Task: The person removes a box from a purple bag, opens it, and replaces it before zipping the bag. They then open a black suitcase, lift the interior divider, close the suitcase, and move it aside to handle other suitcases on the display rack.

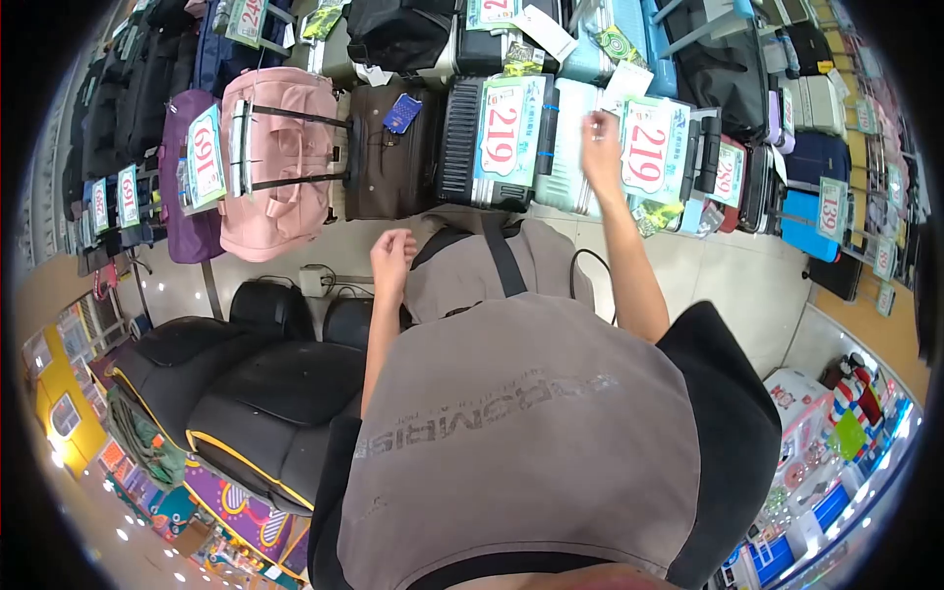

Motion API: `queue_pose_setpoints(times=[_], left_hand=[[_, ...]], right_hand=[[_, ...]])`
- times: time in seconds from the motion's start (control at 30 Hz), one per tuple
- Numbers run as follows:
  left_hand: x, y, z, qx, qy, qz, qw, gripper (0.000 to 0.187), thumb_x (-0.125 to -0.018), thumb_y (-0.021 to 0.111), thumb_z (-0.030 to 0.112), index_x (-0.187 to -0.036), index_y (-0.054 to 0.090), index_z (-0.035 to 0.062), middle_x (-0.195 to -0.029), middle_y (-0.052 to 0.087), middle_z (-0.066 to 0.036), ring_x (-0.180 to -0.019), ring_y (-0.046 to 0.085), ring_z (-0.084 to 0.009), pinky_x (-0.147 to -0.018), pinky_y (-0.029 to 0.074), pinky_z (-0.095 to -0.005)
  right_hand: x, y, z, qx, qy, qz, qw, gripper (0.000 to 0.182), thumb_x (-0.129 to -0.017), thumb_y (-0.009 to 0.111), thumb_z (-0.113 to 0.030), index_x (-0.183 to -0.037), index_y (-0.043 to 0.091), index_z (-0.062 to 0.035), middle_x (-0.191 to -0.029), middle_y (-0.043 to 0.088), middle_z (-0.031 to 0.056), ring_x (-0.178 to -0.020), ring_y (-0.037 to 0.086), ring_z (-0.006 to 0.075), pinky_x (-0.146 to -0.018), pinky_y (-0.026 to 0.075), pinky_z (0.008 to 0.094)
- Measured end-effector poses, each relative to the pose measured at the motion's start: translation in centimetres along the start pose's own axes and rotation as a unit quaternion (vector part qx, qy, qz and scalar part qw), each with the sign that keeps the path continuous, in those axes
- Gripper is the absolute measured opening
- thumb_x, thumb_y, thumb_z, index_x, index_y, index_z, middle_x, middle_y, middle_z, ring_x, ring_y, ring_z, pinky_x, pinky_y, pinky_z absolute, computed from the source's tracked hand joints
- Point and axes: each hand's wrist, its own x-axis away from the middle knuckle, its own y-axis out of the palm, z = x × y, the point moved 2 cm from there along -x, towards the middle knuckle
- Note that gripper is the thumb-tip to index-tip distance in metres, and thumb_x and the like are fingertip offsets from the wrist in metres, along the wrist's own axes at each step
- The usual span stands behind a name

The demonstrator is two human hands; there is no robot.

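Note:
My right hand (602,157) is over a mint-green suitcase (567,182) in the row ahead. Its fingers are curled and slightly blurred, just below a white hang tag (629,81) and beside the left edge of a price card (656,147) reading 219. Whatever those fingers hold, if anything, I cannot make out. My left hand (393,260) hangs in the air above the floor with its fingers loosely curled and nothing visible in them. Nearest to it is a dark brown suitcase (385,177). A black ribbed suitcase (460,147) with another price card (509,133) stands between the hands.
Left in the row are a pink bag (285,211) with a raised handle and a purple suitcase (192,231). More luggage stands behind, including a black bag (403,34). Black padded seats (265,388) are at lower left, near a socket box (315,281). Packaged goods (836,462) fill the lower right.

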Motion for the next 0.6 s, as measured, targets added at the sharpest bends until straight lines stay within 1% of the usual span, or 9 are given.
queue_pose_setpoints(times=[0.07,0.1,0.13,0.2,0.27,0.37,0.4,0.5,0.6], left_hand=[[-0.5,2.2,1.5,0.003,0.014,-0.018,1.0,0.02,-0.104,0.056,0.018,-0.104,0.067,0.0013,-0.087,0.068,-0.004,-0.074,0.06,-0.0073,-0.066,0.048,-0.022],[-0.8,3.5,2.2,0.003,0.021,-0.031,0.999,0.02,-0.103,0.056,0.018,-0.104,0.067,0.0012,-0.087,0.068,-0.004,-0.074,0.06,-0.0072,-0.067,0.048,-0.022],[-1.0,4.7,2.8,-0.011,0.019,-0.039,0.999,0.02,-0.103,0.056,0.018,-0.104,0.067,0.0011,-0.087,0.068,-0.004,-0.074,0.06,-0.007,-0.066,0.048,-0.022],[-1.6,6.7,3.7,-0.042,0.017,-0.06,0.997,0.02,-0.103,0.057,0.018,-0.104,0.067,0.0008,-0.087,0.068,-0.003,-0.074,0.06,-0.0066,-0.066,0.048,-0.0221],[-2.6,8.1,3.5,-0.045,0.017,-0.081,0.996,0.02,-0.103,0.057,0.018,-0.105,0.068,0.001,-0.087,0.068,-0.003,-0.074,0.06,-0.007,-0.067,0.047,-0.0222],[-3.4,9.9,4.0,-0.059,0.005,-0.11,0.992,0.022,-0.103,0.056,0.019,-0.107,0.068,0.0014,-0.088,0.069,-0.003,-0.077,0.062,-0.0081,-0.069,0.048,-0.0226],[-3.5,10.5,4.2,-0.061,0.007,-0.112,0.992,0.021,-0.103,0.056,0.019,-0.107,0.068,0.0016,-0.088,0.069,-0.003,-0.077,0.062,-0.0081,-0.069,0.048,-0.0225],[-3.0,11.1,4.2,-0.071,0.009,-0.118,0.99,0.021,-0.103,0.057,0.019,-0.106,0.068,0.0018,-0.087,0.068,-0.003,-0.075,0.061,-0.0076,-0.068,0.047,-0.0222],[-2.5,11.3,4.5,-0.076,0.012,-0.137,0.988,0.02,-0.103,0.057,0.019,-0.103,0.068,0.0019,-0.086,0.068,-0.002,-0.073,0.059,-0.0068,-0.066,0.047,-0.0222]], right_hand=[[-2.6,-6.2,-0.6,-0.016,-0.036,0.071,0.997,0.036,-0.101,0.06,-0.026,-0.118,0.061,0.0052,-0.112,0.065,0.0201,-0.1,0.065,0.0292,-0.089,0.05,0.0404],[-3.5,-10.0,-2.1,0.031,-0.037,0.116,0.992,0.032,-0.1,0.06,-0.022,-0.116,0.062,0.0053,-0.109,0.065,0.0194,-0.1,0.064,0.0291,-0.088,0.05,0.0407],[-5.5,-13.3,1.0,0.141,-0.119,0.163,0.969,0.03,-0.099,0.06,-0.021,-0.113,0.063,0.0055,-0.109,0.066,0.0198,-0.099,0.064,0.0304,-0.088,0.05,0.0412],[-7.2,-18.4,3.9,0.145,-0.034,0.179,0.972,0.036,-0.098,0.06,-0.028,-0.108,0.065,0.0057,-0.106,0.068,0.0223,-0.099,0.065,0.0359,-0.088,0.049,0.0432],[-8.5,-22.1,8.9,0.234,0.052,0.119,0.964,0.041,-0.099,0.058,-0.033,-0.106,0.066,0.0058,-0.1,0.07,0.024,-0.095,0.067,0.0377,-0.086,0.05,0.0437],[-7.3,-23.0,13.3,0.199,0.058,0.034,0.978,0.048,-0.102,0.054,-0.039,-0.105,0.066,0.0068,-0.09,0.071,0.0261,-0.087,0.069,0.0391,-0.084,0.051,0.0455],[-6.4,-22.9,11.5,0.199,0.077,0.003,0.977,0.044,-0.101,0.056,-0.037,-0.104,0.067,0.0062,-0.093,0.071,0.0251,-0.089,0.069,0.0383,-0.083,0.052,0.045],[-5.2,-22.0,11.5,0.259,0.015,0.096,0.961,0.037,-0.1,0.06,-0.03,-0.11,0.063,0.0053,-0.102,0.07,0.0227,-0.095,0.067,0.0354,-0.085,0.051,0.0431],[-5.6,-22.1,12.3,0.177,0.049,0.068,0.981,0.037,-0.1,0.059,-0.03,-0.112,0.06,0.0057,-0.104,0.069,0.024,-0.096,0.067,0.0352,-0.087,0.051,0.0425]])
